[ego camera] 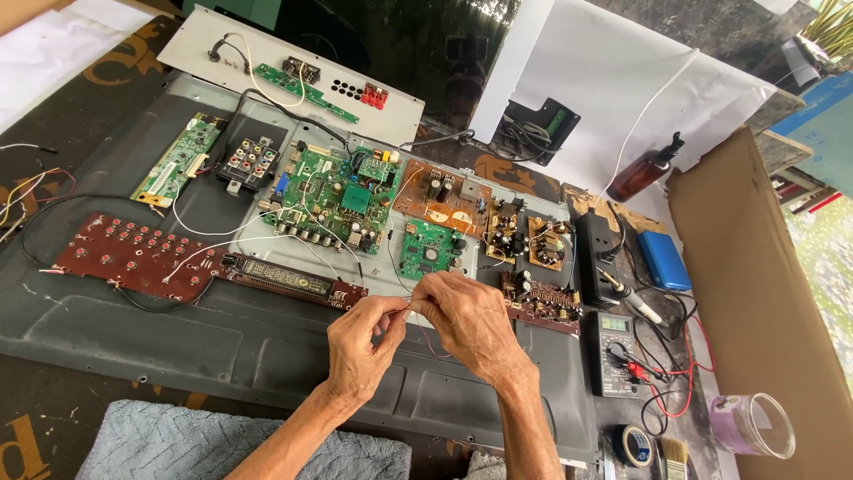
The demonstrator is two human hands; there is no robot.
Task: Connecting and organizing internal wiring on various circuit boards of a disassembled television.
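Fingertips [410, 307] of both hands apparently pinching wire [426, 333]

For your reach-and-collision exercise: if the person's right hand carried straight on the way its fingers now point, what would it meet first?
The right hand points left toward the left hand, whose fingertips pinch the same thin wire. It would probably meet those fingers first, though depth is hard to judge.

Daylight falls on a dark patterned floor [53, 418], a white sheet [613, 80] and a brown cardboard panel [755, 293].

Matt grey metal panel [222, 347] bears glossy green boards [336, 197].
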